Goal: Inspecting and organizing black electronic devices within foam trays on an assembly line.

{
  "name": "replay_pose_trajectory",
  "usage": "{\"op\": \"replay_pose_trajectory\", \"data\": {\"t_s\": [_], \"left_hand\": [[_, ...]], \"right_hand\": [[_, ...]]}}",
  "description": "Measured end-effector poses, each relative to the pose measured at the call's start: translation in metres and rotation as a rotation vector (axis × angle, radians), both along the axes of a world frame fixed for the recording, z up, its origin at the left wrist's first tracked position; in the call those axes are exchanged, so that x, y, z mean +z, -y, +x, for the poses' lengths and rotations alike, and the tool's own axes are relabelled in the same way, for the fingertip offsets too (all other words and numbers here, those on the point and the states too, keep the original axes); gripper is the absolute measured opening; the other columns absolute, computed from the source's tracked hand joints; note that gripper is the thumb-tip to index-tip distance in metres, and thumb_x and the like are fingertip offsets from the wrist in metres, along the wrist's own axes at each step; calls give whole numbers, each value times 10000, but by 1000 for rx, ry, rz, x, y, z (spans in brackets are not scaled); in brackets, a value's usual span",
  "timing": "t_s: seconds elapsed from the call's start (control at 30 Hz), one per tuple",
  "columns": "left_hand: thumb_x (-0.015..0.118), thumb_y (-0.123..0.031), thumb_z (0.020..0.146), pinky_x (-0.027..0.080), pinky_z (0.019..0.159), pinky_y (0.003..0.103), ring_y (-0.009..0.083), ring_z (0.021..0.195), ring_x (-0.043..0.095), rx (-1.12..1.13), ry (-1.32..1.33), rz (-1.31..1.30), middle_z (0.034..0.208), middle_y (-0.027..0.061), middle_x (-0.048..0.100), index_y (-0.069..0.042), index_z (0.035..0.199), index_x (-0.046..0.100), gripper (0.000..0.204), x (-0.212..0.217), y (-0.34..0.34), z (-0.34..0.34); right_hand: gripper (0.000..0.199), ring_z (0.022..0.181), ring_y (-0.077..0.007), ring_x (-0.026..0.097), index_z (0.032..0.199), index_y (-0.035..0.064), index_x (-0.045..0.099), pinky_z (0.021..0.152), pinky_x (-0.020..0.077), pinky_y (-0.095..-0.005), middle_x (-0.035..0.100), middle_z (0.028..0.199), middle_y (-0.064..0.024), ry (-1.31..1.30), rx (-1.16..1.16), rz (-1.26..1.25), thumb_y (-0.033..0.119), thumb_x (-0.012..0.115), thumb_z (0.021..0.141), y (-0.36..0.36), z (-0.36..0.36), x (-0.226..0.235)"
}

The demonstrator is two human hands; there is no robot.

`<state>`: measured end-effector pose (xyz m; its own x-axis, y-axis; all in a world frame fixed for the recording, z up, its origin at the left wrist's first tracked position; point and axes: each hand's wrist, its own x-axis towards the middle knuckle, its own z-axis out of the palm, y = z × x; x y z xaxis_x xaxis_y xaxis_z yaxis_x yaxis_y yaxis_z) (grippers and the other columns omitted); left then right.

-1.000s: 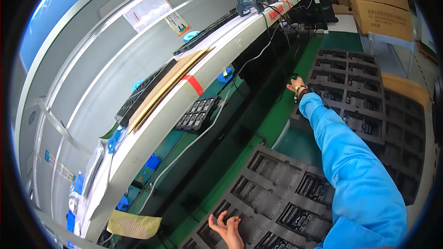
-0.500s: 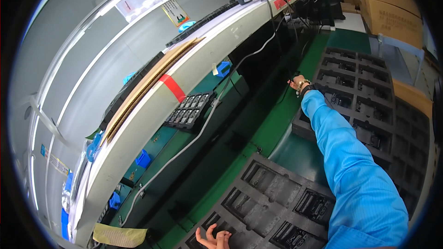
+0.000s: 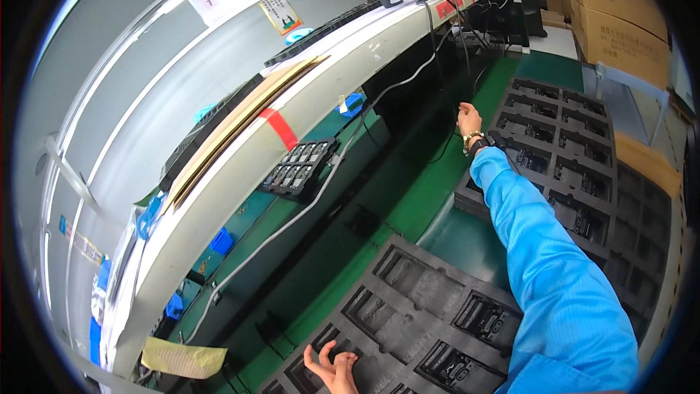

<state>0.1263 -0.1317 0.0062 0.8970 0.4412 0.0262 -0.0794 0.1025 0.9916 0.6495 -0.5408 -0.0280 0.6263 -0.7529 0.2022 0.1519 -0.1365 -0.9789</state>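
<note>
My right arm in a blue sleeve reaches far forward, and my right hand (image 3: 469,120) is above the green floor by the near-left edge of the far black foam tray (image 3: 552,128). Its fingers are bent and drawn together; whatever is in them is hidden. A thin black cable (image 3: 446,149) curves down beside that hand. Low in the view, my left hand (image 3: 334,368) hovers over the near black foam tray (image 3: 430,277), fingers curled but apart and holding nothing. Dark framed parts (image 3: 487,319) sit in some of the near tray's pockets; other pockets are bare.
A long white workbench (image 3: 240,149) with red tape runs along the left, a grey cable (image 3: 292,222) hanging before it. Beneath it are blue bins (image 3: 222,241) and a black tray of small parts (image 3: 300,166). Cardboard boxes (image 3: 620,22) stand at the far right.
My right hand has turned at the wrist, its fingers now pointing more upward. My left hand stays over the near tray. The whole view has shifted slightly.
</note>
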Motion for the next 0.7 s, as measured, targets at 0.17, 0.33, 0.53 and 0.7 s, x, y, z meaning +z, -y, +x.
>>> {"op": "replay_pose_trajectory", "data": {"t_s": [0.17,0.33,0.53,0.7], "left_hand": [[554,-49,931,491,798,310,162,839,578,-51,91,-57,1302,123,445,-190,1468,156,683,-5,1,14],[551,-45,929,493,826,321,164,837,570,-10,75,-13,1287,126,462,-173,1454,217,635,-2,5,18],[548,-45,934,491,812,308,143,830,573,-61,110,13,1253,114,490,-127,1428,269,573,-11,2,14],[506,24,917,489,812,281,181,895,601,-2,164,459,1118,111,578,-31,1235,507,323,-20,-6,-13]], "right_hand": [[175,661,-181,631,821,0,616,548,480,-292,659,783,-77,154,387,364,132,507,857,26,-12,55],[61,537,-171,399,779,37,567,491,320,-302,501,688,-45,-347,456,213,84,534,761,-8,-88,83],[371,874,-73,503,1199,135,543,726,410,-232,543,994,28,-314,1024,82,136,612,834,-29,-324,91],[500,1145,-358,485,1245,14,501,977,436,-412,487,1218,-183,76,1244,-1270,177,698,815,-38,-457,87]]}}
